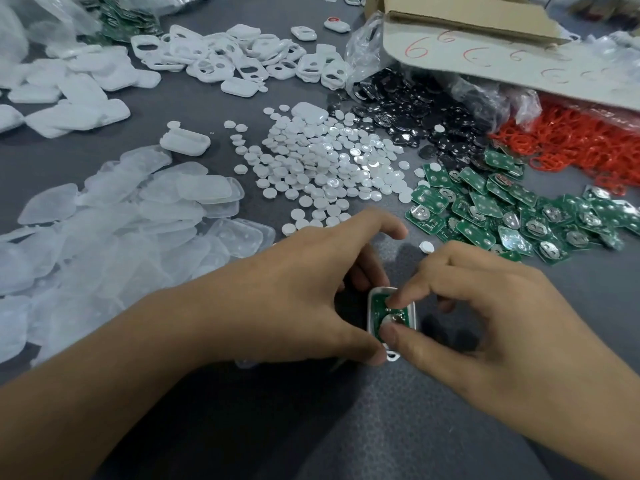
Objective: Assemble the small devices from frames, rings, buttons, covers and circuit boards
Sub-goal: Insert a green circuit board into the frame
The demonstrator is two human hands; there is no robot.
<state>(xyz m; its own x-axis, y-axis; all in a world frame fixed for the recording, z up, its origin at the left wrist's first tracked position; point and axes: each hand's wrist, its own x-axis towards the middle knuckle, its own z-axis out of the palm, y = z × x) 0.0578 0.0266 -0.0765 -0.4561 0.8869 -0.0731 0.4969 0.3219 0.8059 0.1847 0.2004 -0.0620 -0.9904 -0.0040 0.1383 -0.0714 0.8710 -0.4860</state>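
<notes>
here we are mid-assembly: the left hand (304,292) curls round a white frame (372,306) and grips it low on the grey table (346,427), near the front edge. the right hand (485,317) has its forefinger and thumb bent down onto a green circuit board (380,302) that sits inside the frame, pinching it into place. looks like the board-seating step. the next move probably calls for an even press until the board lies flat, then a reach to the clear covers (138,216) on the left. the white buttons (329,168), red rings (571,143) and spare boards (502,216) lie in heaps beyond the hands. as for writing: the cardboard box (485,46) flap carries red handwritten sixes, several in a row. print on the boards is too small to read.
</notes>
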